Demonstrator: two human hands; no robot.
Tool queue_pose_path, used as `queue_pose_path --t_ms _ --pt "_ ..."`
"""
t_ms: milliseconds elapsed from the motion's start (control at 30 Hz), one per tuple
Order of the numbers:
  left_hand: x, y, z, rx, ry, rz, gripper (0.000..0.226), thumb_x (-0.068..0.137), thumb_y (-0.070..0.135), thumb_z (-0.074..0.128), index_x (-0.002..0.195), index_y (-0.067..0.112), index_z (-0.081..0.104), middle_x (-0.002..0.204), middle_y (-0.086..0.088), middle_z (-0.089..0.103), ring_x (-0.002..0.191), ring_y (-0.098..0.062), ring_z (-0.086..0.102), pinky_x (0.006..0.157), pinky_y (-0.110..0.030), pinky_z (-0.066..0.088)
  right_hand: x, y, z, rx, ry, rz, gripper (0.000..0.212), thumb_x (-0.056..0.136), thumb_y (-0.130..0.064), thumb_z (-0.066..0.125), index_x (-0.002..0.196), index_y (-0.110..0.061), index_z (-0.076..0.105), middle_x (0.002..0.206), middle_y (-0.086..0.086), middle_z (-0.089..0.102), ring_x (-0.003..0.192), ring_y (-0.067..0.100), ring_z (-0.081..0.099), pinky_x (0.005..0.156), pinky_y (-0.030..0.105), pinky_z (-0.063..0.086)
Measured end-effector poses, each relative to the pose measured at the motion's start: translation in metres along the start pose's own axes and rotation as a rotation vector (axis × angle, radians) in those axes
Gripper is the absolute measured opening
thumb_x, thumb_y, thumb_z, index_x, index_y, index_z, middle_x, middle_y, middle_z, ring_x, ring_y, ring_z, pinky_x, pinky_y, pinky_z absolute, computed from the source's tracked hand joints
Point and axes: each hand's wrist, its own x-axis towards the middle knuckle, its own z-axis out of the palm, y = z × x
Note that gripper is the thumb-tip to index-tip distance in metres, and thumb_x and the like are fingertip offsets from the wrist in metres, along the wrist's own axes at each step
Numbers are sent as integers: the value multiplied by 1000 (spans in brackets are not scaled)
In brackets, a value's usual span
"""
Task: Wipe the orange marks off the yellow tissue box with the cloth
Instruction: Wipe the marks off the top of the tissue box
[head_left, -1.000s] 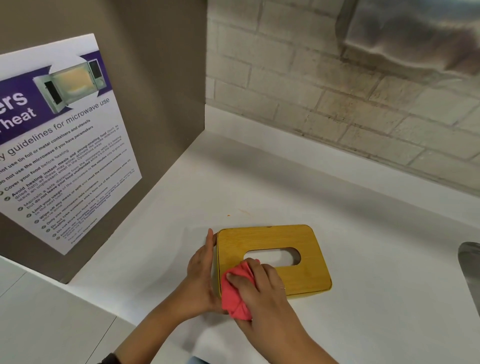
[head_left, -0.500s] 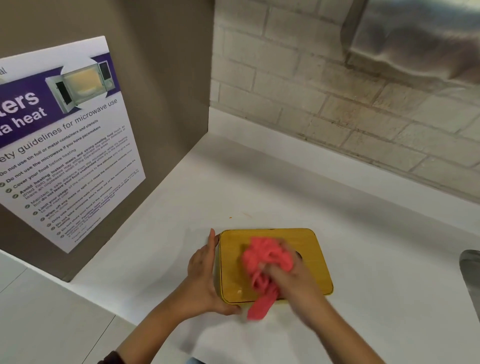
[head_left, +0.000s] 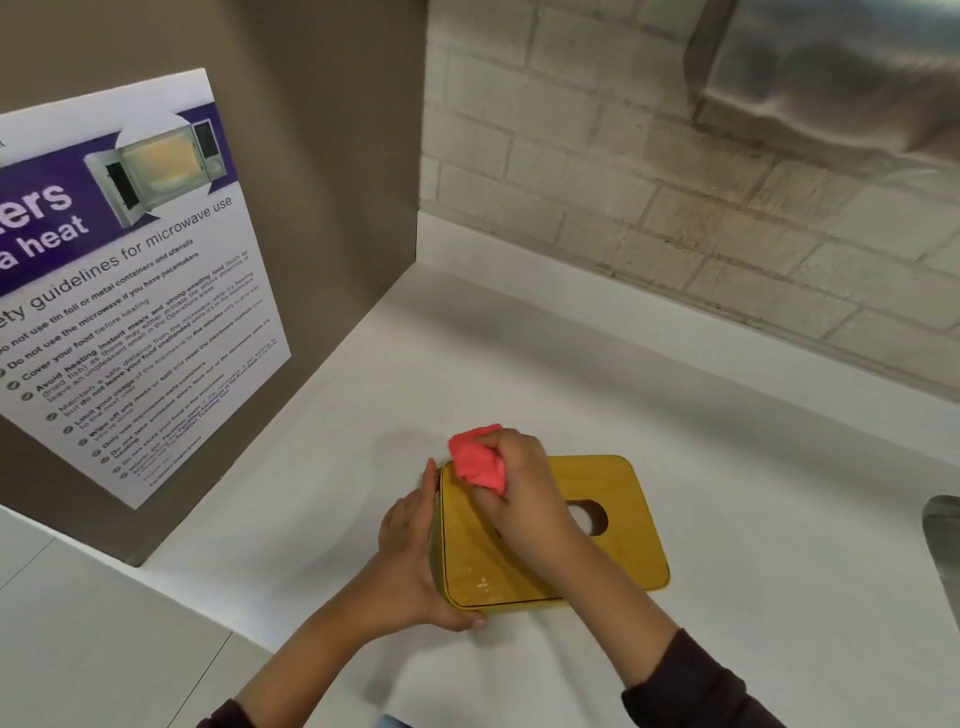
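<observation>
The yellow tissue box (head_left: 623, 530) lies flat on the white counter, its oval slot partly hidden by my right wrist. My right hand (head_left: 524, 488) is closed on a bunched red cloth (head_left: 475, 460) and presses it on the box's far left corner. My left hand (head_left: 410, 566) is flat against the box's left side, thumb hooked round the near left corner. A few pale specks show on the lid near the front edge. I make out no orange marks on the lid.
A brown panel with a microwave guideline poster (head_left: 130, 291) stands on the left. A brick wall (head_left: 675, 208) runs along the back behind the white counter (head_left: 779, 493). A metal sink edge (head_left: 943, 551) shows at the right.
My right hand has swept the cloth from the near left of the lid, across its middle, to the far left corner. The left hand stays against the box's side.
</observation>
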Motion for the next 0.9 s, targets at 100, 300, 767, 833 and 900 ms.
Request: queue_pose_path --t_ms 100,300,767,833,900 --pt "2 0 0 -2 48 65 143 33 63 78 123 61 -33 134 45 -3 123 21 4 109 -30 20 2 -5 3 -57 -116 -37 21 85 -19 63 106 -19 63 105 -7 65 102 14 56 88 33 46" --pt "6 -10 8 -5 58 27 136 35 64 76 122 64 -28 149 -16 27 136 -29 31 112 -46 30 -41 -19 -6 -99 -404 -131 43 71 -15 69 111 -27 58 114 -9 58 108 12 43 94 31 38" --pt "-1 -7 3 -98 16 12 151 33 56 83 130 52 -32 146 18 11 140 -13 10 114 -42 21 -99 -19 -35 -355 -216 -118 34 68 -26 74 101 -23 64 114 1 59 98 25 54 81 36 47" --pt "-1 -8 1 -109 1 18 152 32 57 84 131 53 -31 135 30 11 139 -12 11 112 -42 24 -102 -15 -40 -380 -178 -82 37 64 -24 75 100 -23 64 112 0 60 95 23 54 79 34 45" --pt "-1 -10 0 -118 -7 30 151 33 56 85 131 54 -30 130 36 10 139 -11 10 111 -40 24 -105 -10 -48 -386 -121 -16 39 60 -20 74 97 -23 63 108 -3 60 92 21 53 79 31 43"
